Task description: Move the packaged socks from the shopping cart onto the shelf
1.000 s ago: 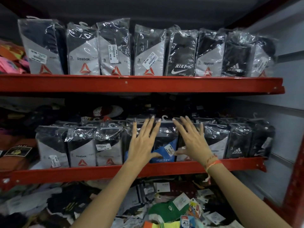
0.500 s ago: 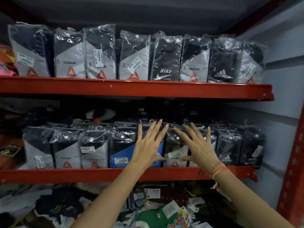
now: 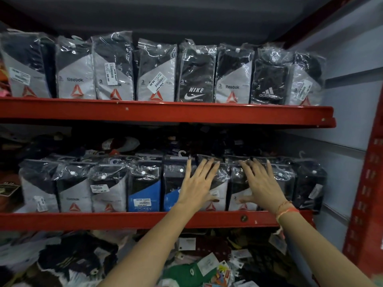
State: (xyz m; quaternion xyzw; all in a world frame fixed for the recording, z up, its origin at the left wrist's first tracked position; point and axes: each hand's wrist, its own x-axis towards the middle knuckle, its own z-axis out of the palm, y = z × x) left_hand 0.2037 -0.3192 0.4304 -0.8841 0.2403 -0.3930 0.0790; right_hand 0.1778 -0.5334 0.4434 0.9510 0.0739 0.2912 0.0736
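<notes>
A row of plastic-wrapped sock packs (image 3: 107, 187) stands upright along the middle red shelf (image 3: 124, 220). My left hand (image 3: 196, 183) lies flat, fingers spread, against the fronts of a blue-labelled pack (image 3: 172, 189) and the grey pack beside it. My right hand (image 3: 263, 181), with an orange thread at the wrist, presses flat on the packs further right, fingers apart. Neither hand grips a pack. A second row of sock packs (image 3: 155, 75) fills the upper red shelf (image 3: 165, 112). The shopping cart is out of view.
Loose socks and tagged clothing (image 3: 196, 268) lie in a jumble below the middle shelf. More dark items are piled behind the lower row. A red perforated upright (image 3: 371, 193) and a grey wall (image 3: 350, 141) close off the right side.
The view has shifted so the shelves sit lower and further left in frame. Both hands stay flat on the lower row, now resting on packs slightly further right along it.
</notes>
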